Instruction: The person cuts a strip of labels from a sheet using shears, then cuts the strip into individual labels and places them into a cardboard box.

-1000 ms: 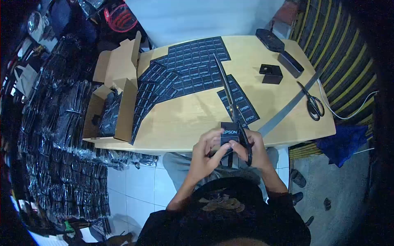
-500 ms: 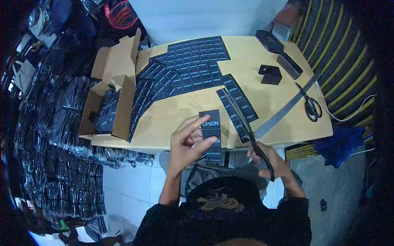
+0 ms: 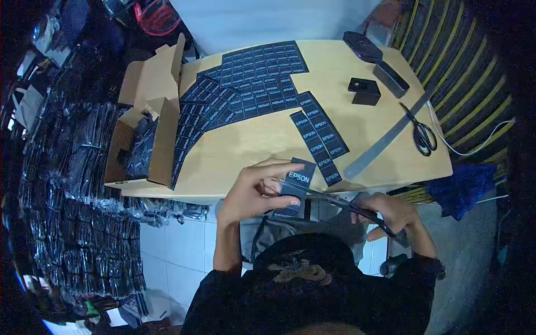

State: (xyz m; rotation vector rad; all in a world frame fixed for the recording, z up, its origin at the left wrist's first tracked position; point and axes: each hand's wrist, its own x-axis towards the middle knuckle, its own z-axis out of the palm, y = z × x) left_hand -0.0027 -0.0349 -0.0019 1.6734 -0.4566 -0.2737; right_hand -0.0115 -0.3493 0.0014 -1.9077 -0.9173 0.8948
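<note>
A short strip of black EPSON labels (image 3: 301, 167) is pinched between the thumb and fingers of my left hand (image 3: 245, 192), just off the table's front edge. My right hand (image 3: 388, 212) grips large black-handled scissors (image 3: 365, 213) by the handles. Their blades point left and cross the strip below its upper EPSON print, between my left thumb and forefinger. Two longer EPSON label strips (image 3: 324, 131) lie on the table just beyond, side by side.
Larger EPSON label sheets (image 3: 262, 72) overlap at the back left, beside an open cardboard box (image 3: 163, 142) with dark pieces inside. On the right are a steel ruler (image 3: 385, 142), another pair of scissors (image 3: 423, 138) and small black boxes (image 3: 365, 91). Packed plastic bundles (image 3: 84, 223) fill the left side.
The scissors have swung from pointing up over the table to lying across the held strip. My right hand has moved right and the strip has tilted.
</note>
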